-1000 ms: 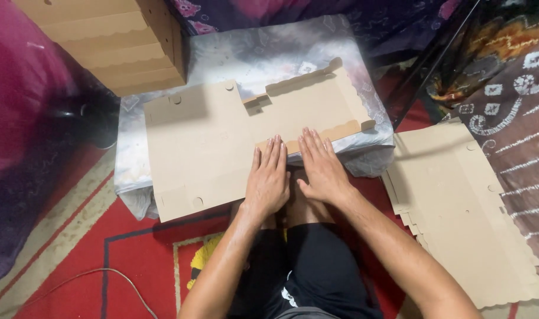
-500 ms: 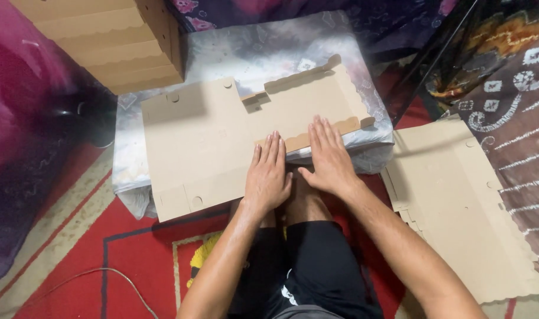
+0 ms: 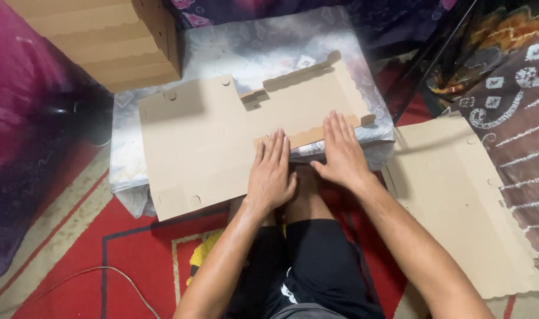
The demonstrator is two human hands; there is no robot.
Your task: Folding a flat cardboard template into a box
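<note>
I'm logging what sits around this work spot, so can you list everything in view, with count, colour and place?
Flat die-cut cardboard sheet: one, brown, on the low surface, under both hands.
Pale plastic-covered low surface: one, grey-white, centre, beneath that sheet.
Stack of folded cardboard boxes: one stack, brown, top left.
Second flat cardboard sheet: one, brown, on the floor at right.
Patterned red rug: one, red with dark lines, on the floor in front.
Thin cable: one, pale, lower left on the rug.
Patterned cloth: one, brown and white, right edge.
Left hand: flat on the sheet's near flap.
Right hand: flat beside it.
</note>
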